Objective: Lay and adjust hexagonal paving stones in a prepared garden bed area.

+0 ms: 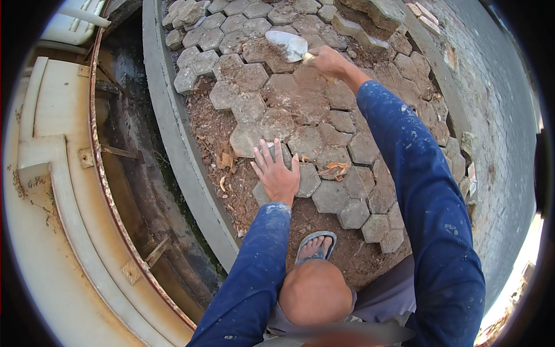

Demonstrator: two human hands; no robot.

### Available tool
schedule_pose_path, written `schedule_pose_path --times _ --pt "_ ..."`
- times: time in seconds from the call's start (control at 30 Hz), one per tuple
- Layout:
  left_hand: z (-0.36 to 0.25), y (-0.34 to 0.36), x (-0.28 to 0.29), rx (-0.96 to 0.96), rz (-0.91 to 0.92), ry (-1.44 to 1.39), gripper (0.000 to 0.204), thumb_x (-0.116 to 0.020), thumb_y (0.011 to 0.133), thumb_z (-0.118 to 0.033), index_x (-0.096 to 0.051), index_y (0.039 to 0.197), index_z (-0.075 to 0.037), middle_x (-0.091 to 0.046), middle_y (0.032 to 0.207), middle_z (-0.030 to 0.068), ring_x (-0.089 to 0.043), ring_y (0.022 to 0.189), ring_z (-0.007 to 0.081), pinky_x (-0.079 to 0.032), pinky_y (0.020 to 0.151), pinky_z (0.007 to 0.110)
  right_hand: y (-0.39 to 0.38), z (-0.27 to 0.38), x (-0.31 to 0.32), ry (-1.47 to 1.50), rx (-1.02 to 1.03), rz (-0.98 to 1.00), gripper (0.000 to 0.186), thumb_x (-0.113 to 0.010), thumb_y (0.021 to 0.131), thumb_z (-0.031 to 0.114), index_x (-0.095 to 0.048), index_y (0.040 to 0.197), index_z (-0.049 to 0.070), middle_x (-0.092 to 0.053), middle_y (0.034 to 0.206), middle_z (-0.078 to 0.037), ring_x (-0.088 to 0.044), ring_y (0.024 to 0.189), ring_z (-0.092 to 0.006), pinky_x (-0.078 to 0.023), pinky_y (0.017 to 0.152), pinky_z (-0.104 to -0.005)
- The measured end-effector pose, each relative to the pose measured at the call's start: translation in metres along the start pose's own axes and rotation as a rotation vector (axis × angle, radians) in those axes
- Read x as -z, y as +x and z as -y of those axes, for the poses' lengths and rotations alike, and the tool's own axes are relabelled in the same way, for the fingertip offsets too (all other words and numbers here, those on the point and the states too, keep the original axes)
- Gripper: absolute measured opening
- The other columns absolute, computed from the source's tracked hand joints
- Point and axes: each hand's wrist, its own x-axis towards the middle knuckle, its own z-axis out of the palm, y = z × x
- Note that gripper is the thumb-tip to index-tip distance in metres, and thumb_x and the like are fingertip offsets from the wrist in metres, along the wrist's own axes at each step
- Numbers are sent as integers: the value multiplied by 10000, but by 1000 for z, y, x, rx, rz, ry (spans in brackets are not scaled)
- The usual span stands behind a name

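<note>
Trowel blade left of right grip

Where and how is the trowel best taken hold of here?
The trowel is probably best gripped by its handle, coming from the right, as the right hand does: its broad blade points left, away from that hand.

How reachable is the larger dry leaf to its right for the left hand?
Probably yes: the left hand looks splayed and empty, and only flat pavers and a small leaf scrap lie between it and the larger dry leaf.
</note>
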Motion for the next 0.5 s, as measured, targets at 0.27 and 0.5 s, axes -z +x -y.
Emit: schedule_pose_path --times 0.27,0.5 --pt "1 -1 -2 -5 8 6 741 -547 977 -509 -298 1602 -199 -183 1670 177 -123 1544 403 -139 1229 581 18 34 -2 -80 -19 10 401 -677 880 305 -706 1245 143 -732 1007 -208 -698 956 -363 -537 862 -435" --pt "0 0 0 -6 13 -18 737 -553 975 -507 -306 1599 -204 -183 1672 172 -125 1546 395 -138 1232 575 -18 31 -3 -618 304 -38 520 -531 941 111 -556 1419 314 -681 1222 -127 -708 1012 -330 -575 847 -470"
